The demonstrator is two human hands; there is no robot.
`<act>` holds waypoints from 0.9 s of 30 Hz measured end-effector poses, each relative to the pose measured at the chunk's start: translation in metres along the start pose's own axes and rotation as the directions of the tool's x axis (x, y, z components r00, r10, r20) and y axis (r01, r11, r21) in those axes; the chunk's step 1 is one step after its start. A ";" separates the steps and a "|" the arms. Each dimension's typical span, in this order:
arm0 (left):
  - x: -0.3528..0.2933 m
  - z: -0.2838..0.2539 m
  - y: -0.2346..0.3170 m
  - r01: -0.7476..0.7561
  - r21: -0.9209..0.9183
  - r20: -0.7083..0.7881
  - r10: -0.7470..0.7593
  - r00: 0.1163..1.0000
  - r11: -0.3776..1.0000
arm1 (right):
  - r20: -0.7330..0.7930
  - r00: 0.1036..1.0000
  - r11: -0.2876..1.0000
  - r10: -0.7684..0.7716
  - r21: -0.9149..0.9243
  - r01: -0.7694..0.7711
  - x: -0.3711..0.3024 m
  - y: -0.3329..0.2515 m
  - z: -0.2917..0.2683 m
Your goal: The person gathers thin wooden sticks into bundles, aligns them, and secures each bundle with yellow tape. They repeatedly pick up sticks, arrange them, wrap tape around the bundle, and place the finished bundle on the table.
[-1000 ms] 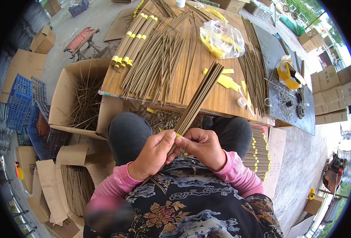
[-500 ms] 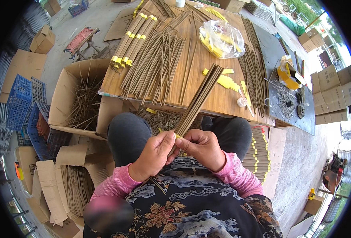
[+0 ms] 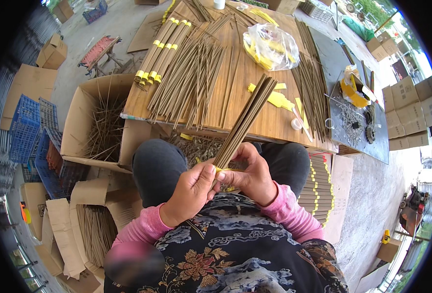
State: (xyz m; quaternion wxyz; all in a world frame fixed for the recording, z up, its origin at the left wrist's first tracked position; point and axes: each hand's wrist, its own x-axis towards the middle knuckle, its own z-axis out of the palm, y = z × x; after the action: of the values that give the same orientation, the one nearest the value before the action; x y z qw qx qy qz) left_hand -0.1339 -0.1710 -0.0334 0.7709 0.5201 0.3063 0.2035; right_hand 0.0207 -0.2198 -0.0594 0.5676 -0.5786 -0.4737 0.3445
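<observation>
Above my lap a bundle of thin brown sticks (image 3: 245,119), which look like incense sticks, slants up and away to the right. My left hand (image 3: 189,193) is closed round its lower end, thumb on top. A yellow paper strip (image 3: 229,170) passes across the sticks at that thumb. My right hand (image 3: 256,179) pinches the strip just right of the bundle, its fingers curled behind the sticks. On the wooden table (image 3: 142,105) beyond, finished bundles with yellow bands (image 3: 160,51) lie at the left, beside a spread of loose sticks (image 3: 189,80).
Yellow paper pieces (image 3: 279,101), a white tape roll (image 3: 296,124) and a plastic bag (image 3: 272,46) lie on the table. A carton of tangled sticks (image 3: 72,117) stands left, another carton (image 3: 69,229) nearer me. Banded bundles (image 3: 318,190) lie right of my knee.
My right hand has drawn slightly away from my left thumb, and more of the yellow strip shows between them. The left hand keeps its hold on the bundle.
</observation>
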 end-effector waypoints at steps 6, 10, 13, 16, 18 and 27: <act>-0.003 0.006 -0.006 -0.073 0.102 -0.089 0.083 0.993 0.992 | 0.103 0.993 0.986 0.051 -0.163 -0.034 -0.008 -0.026 -0.006; -0.003 0.009 -0.007 -0.150 0.236 -0.073 0.171 0.982 0.960 | 0.120 0.987 0.978 0.105 -0.192 -0.080 -0.012 -0.034 -0.007; -0.003 0.010 -0.006 -0.155 0.268 -0.057 0.176 0.983 0.951 | 0.136 0.986 0.968 0.093 -0.246 -0.057 -0.015 -0.035 -0.008; -0.004 0.011 -0.005 -0.136 0.214 -0.028 0.145 0.989 0.967 | 0.219 0.970 0.987 0.105 -0.146 -0.074 -0.017 -0.025 -0.011; -0.004 0.012 -0.003 -0.158 0.208 -0.014 0.165 0.986 0.965 | 0.299 0.948 0.992 0.109 0.022 -0.122 -0.015 -0.031 -0.013; -0.003 0.002 0.004 0.003 0.024 0.251 -0.009 0.968 1.000 | 0.453 0.891 0.834 -0.013 0.497 -0.241 -0.016 -0.014 -0.015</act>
State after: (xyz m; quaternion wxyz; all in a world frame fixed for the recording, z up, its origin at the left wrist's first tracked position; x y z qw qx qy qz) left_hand -0.1343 -0.1726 -0.0286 0.7979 0.5499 0.2100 0.1301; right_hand 0.0272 -0.2410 -0.0463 0.5636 -0.3301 -0.4363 0.6190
